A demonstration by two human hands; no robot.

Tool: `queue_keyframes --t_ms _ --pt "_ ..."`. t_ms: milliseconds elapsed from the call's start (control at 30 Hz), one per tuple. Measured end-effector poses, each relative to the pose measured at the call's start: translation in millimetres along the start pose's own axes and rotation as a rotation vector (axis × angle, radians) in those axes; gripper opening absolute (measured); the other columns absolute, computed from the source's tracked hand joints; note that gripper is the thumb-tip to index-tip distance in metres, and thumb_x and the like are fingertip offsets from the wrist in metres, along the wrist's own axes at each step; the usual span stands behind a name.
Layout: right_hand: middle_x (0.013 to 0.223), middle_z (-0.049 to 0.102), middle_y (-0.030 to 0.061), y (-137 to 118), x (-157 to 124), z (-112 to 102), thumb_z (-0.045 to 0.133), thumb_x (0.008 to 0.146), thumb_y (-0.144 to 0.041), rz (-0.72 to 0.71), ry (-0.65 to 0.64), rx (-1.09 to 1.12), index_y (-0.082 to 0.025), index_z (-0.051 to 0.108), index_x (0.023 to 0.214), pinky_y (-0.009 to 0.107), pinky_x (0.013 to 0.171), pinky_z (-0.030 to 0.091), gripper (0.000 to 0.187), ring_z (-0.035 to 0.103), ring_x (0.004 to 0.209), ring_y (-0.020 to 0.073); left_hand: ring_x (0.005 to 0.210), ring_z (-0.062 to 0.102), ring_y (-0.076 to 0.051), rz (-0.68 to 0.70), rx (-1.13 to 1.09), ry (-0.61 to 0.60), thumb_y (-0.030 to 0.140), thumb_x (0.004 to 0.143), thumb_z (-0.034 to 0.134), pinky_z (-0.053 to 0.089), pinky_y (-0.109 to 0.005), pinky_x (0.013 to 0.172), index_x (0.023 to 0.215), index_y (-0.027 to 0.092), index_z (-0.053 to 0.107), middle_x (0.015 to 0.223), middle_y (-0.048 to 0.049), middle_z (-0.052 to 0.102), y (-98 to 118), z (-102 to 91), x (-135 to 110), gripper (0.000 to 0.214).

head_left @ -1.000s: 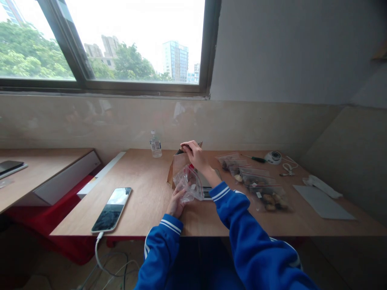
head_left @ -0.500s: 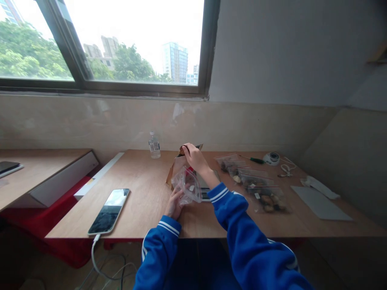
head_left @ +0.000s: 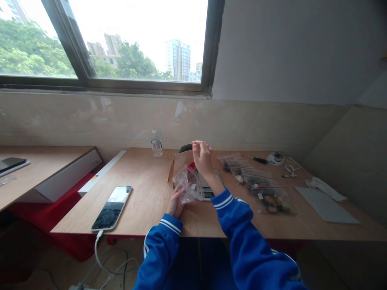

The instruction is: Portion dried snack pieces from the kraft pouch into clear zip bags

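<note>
My left hand (head_left: 176, 202) is closed on a clear zip bag (head_left: 193, 186), its mouth held apart at the front of a brown cardboard box (head_left: 183, 159). Something dark and rounded shows at the box's back rim. Above the box's right side hovers my right hand (head_left: 203, 160), fingers bent and drawn together; whatever they may hold is hidden. Partly behind my right wrist lies a flat grey device, like a small scale (head_left: 208, 194), on the table. A bit of red shows between the bag and the right hand.
Several zip bags with stone-like lumps (head_left: 272, 201) lie right of my forearm. Behind them are a green-handled screwdriver (head_left: 260, 160) and a white dome camera (head_left: 275, 158). A grey sheet (head_left: 326, 204) lies far right. A cabled phone (head_left: 112, 207) and a bottle (head_left: 156, 145) are left.
My right hand has risen and shifted right from the box's opening. The brown lump seen at its fingers is out of sight. My left hand keeps the zip bag in place.
</note>
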State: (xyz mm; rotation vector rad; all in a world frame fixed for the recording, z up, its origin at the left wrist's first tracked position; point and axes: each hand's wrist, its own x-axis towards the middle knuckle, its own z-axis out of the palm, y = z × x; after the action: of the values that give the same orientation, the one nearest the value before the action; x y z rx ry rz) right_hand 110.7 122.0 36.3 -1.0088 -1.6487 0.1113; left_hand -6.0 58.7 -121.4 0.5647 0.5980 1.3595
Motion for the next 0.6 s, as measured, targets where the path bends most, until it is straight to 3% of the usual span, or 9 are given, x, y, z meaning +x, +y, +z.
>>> queue_keyframes --t_ms 100,233,300,400,500,600 --pt "0.104 0.06 0.0104 -4 -32 -12 0.033 0.094 -0.042 0.123 -0.039 0.009 -0.02 0.054 0.099 0.038 0.095 0.037 0.031 0.053 0.102 0.0224 0.104 0.063 -0.026 0.016 0.007 0.006 0.02 0.074 0.067 0.055 -0.031 0.078 0.125 0.019 0.053 0.118 -0.0107 0.064 0 -0.2 2 0.054" --pt "0.118 0.055 0.0153 4 -82 -16 0.062 0.075 -0.055 0.313 -0.399 0.025 -0.016 0.046 0.12 0.041 0.095 0.039 0.061 0.051 0.111 0.0287 0.097 0.065 -0.022 0.047 0.002 0.036 0.02 0.073 0.069 0.054 -0.029 0.077 0.118 0.017 0.059 0.108 -0.009 0.068 -2 -0.6 3 0.047" --pt "0.109 0.061 0.0126 13 -97 -13 0.063 0.075 -0.05 0.402 -0.509 0.1 -0.018 0.05 0.114 0.038 0.088 0.044 0.053 0.058 0.101 0.0267 0.09 0.066 -0.02 0.043 0.016 0.053 0.019 0.071 0.07 0.054 -0.027 0.073 0.117 0.016 0.06 0.105 -0.0083 0.069 -2 0.2 2 0.047" --pt "0.09 0.066 0.0087 27 -103 -11 0.05 0.084 -0.045 0.488 -0.37 0.205 -0.02 0.056 0.091 0.034 0.078 0.047 0.026 0.062 0.085 0.0229 0.064 0.062 -0.01 0.022 0.053 0.033 0.017 0.068 0.07 0.047 -0.017 0.05 0.117 0.017 0.061 0.107 -0.0074 0.068 0 2.6 -3 0.049" --pt "0.089 0.066 0.0105 38 -102 -15 0.044 0.086 -0.05 0.534 -0.158 0.245 -0.02 0.054 0.088 0.033 0.075 0.047 0.032 0.062 0.083 0.0234 0.045 0.046 -0.001 0.029 0.057 0.015 0.017 0.066 0.068 0.03 -0.012 0.033 0.116 0.019 0.061 0.104 -0.0049 0.067 3 5.4 -6 0.051" --pt "0.093 0.065 0.0115 41 -107 -22 0.039 0.088 -0.054 0.547 -0.152 0.259 -0.019 0.053 0.094 0.034 0.074 0.047 0.038 0.062 0.081 0.0236 0.052 0.052 -0.004 0.032 0.06 0.013 0.027 0.071 0.067 0.035 -0.013 0.036 0.114 0.015 0.063 0.095 -0.0064 0.067 5 8.8 -8 0.045"
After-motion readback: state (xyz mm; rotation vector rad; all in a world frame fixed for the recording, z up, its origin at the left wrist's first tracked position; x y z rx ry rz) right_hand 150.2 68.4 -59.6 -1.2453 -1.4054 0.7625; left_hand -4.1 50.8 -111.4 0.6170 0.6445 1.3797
